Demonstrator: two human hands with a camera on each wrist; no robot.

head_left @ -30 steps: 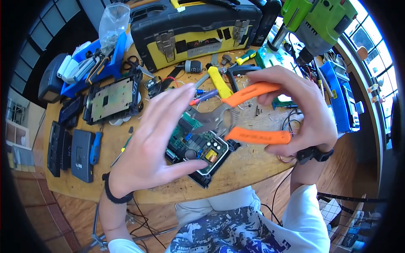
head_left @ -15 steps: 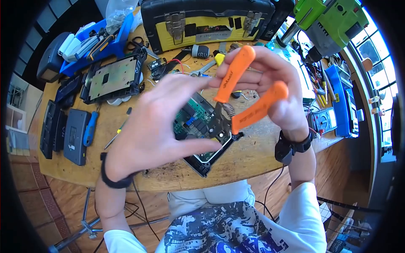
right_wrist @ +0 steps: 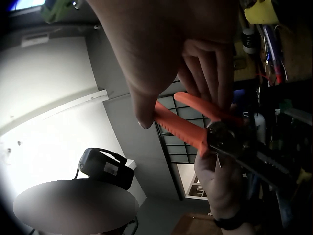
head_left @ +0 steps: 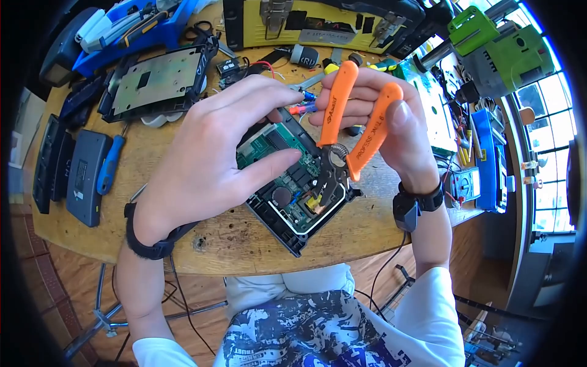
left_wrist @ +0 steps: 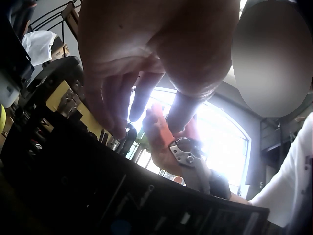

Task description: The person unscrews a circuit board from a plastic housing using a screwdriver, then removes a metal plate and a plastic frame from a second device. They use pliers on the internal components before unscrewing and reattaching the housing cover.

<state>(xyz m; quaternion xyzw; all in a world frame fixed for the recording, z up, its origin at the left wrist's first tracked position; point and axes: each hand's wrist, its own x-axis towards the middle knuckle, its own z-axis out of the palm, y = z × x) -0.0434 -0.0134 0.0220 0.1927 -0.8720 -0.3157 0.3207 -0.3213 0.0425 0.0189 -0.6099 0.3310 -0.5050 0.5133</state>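
In the head view my right hand holds wire strippers with orange handles, its thumb on one handle and fingers at the other. Their metal jaws point down over a green circuit board in a black housing, beside a yellow component; contact is unclear. My left hand hovers over the board's left side, thumb apart from bent, relaxed fingers, holding nothing visible. The left wrist view shows the left hand near the strippers; in the right wrist view the right hand grips them.
A yellow-black toolbox stands at the back, with a metal-plated unit at its left. A blue screwdriver lies beside a grey case. On the right are a green drill and a multimeter.
The strippers have turned more upright, their handles closer together and their jaws lower over the board. My left thumb has moved up and away from the jaws. The head view has shifted.
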